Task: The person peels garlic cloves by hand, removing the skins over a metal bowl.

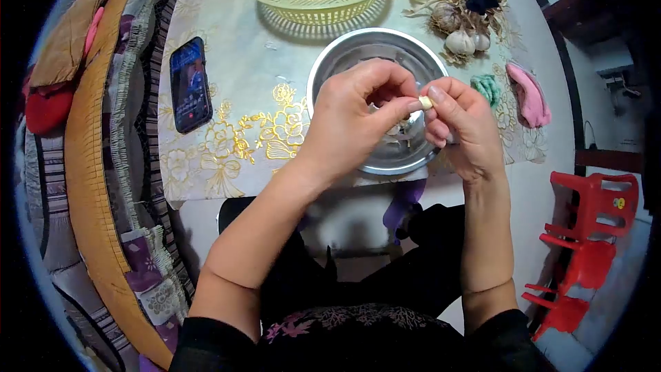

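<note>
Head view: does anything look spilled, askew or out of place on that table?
One minor thing: a small pale scrap lies on the tablecloth, outside the metal basin, possibly stray garlic skin. Otherwise nothing stands out; the basin and plastic basket both look upright.

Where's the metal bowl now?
In the head view, the metal bowl sits just right of centre, under the left hand and right hand, nearer than the basket.

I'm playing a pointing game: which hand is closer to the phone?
Left. The left hand is to the right of the phone, across some tablecloth; the right hand is farther right, beyond the left hand.
</note>
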Demonstrator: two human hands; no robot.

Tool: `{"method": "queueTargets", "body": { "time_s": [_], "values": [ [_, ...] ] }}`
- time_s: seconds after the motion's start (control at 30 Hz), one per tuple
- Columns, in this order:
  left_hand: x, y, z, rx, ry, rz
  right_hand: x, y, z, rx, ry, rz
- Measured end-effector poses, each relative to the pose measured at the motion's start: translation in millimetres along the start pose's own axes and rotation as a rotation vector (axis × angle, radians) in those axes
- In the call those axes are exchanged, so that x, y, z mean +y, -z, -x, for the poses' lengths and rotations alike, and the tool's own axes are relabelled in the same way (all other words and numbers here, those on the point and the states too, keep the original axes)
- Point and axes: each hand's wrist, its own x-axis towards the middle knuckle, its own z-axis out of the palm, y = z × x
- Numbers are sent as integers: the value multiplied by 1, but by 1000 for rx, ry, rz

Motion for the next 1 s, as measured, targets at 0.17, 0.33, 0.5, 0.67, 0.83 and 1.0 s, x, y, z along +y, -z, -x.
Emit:
{"method": "queueTargets", "body": {
  "time_s": [0.17,0.33,0.5,0.67,0.83,1.0],
  "values": [
    [-2,1,-1,-6,-56,-67,2,3,-2,-33,9,-55],
    [-2,-2,0,57,-34,-5,3,-1,-3,-33,30,-64],
    [-4,-2,-1,119,-140,-194,2,-9,-2,16,45,52],
    [-4,-7,0,181,-204,-246,0,-6,0,2,60,157],
    [-6,-8,-1,195,-306,-318,-1,-10,1,-19,101,155],
    [-6,-10,-1,201,-332,-291,4,-10,1,-19,147,166]
  ]
}}
